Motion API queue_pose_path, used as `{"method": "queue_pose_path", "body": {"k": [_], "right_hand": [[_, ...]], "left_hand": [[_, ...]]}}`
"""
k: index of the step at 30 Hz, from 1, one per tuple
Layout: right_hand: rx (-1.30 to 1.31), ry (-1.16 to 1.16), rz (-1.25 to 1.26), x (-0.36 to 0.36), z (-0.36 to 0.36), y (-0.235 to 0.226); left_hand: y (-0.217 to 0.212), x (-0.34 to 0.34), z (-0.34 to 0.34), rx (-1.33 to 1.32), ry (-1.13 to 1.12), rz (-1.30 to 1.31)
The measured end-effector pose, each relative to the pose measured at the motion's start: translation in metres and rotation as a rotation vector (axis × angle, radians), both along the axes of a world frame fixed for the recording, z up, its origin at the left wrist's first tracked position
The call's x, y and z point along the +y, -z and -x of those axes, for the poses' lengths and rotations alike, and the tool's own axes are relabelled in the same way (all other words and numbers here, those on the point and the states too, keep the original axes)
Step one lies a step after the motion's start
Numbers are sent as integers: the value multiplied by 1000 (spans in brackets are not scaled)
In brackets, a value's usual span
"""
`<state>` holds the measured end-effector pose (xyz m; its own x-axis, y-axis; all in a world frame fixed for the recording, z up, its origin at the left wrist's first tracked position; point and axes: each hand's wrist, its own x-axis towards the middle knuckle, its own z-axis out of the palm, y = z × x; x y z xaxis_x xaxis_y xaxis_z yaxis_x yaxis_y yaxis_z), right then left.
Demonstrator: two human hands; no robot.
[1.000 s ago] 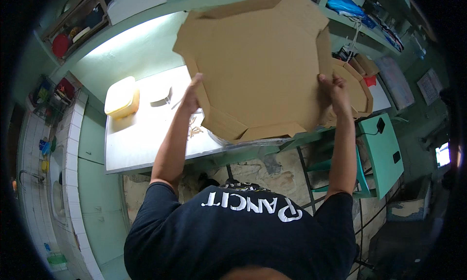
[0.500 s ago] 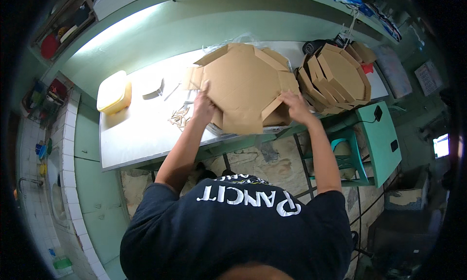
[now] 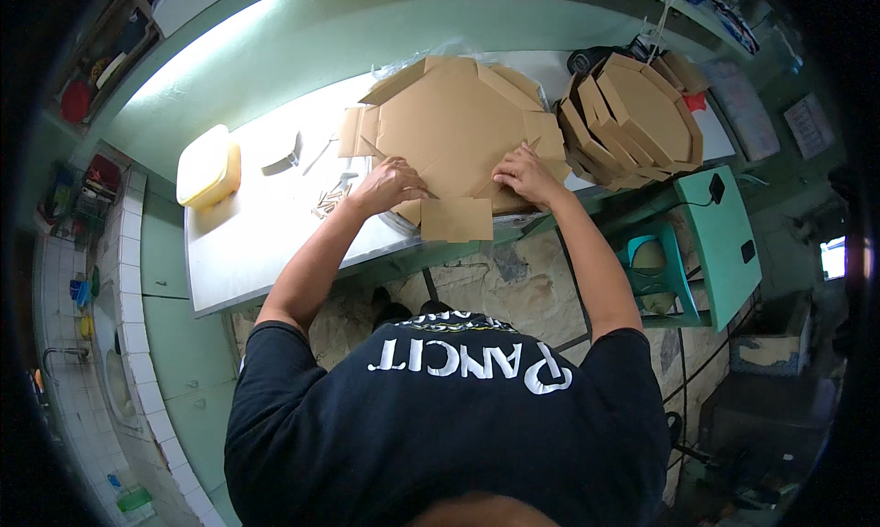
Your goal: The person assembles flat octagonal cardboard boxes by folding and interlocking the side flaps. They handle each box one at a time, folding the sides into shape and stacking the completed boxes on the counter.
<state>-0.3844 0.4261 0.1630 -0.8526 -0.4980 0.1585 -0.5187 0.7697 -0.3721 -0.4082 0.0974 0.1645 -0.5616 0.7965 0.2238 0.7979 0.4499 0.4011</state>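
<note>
A large eight-sided cardboard box (image 3: 458, 133) lies on the white table, its flaps around the edge partly raised. My left hand (image 3: 392, 186) has its fingers closed over the near left slanted flap. On the near right slanted flap, my right hand (image 3: 527, 175) is bent the same way, thumb and fingers gripping the cardboard. Between the two hands the near flap (image 3: 456, 221) hangs out toward me over the table's front edge. Fingertips of both hands are partly hidden by the flaps and knuckles.
Several eight-sided cardboard boxes (image 3: 632, 119) lean together at the right. Left of my work lie short light-brown sticks (image 3: 330, 200), a small white container (image 3: 280, 153) and a yellow tub (image 3: 209, 168). A green table (image 3: 722, 243) and turquoise chair (image 3: 674, 275) stand right.
Both hands have moved inward from the box's sides onto its near slanted flaps, which are now folded in. The near flap looks bent up more. The whole view has shifted slightly.
</note>
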Motion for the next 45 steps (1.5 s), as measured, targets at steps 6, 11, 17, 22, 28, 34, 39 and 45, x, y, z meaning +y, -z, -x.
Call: {"method": "queue_pose_path", "body": {"k": [6, 11, 17, 22, 28, 34, 39, 45], "right_hand": [[-58, 20, 117, -9, 0, 12], [385, -132, -241, -6, -38, 22], [355, -115, -369, -7, -56, 16], [480, -57, -192, -15, -46, 14], [194, 83, 41, -19, -29, -7], [-217, 239, 455, -30, -20, -8], [326, 3, 64, -31, -27, 5], [264, -121, -65, -34, -28, 8]], "left_hand": [[3, 5, -8, -79, -91, -47], [20, 10, -12, 46, -116, -155], [28, -3, -16, 171, -24, -233], [23, -5, -25, 205, -13, -231], [26, 7, -13, 53, -189, -236], [19, 16, -3, -160, -332, -164], [18, 21, -17, 22, -304, -88], [19, 24, -24, 205, -263, 6]]}}
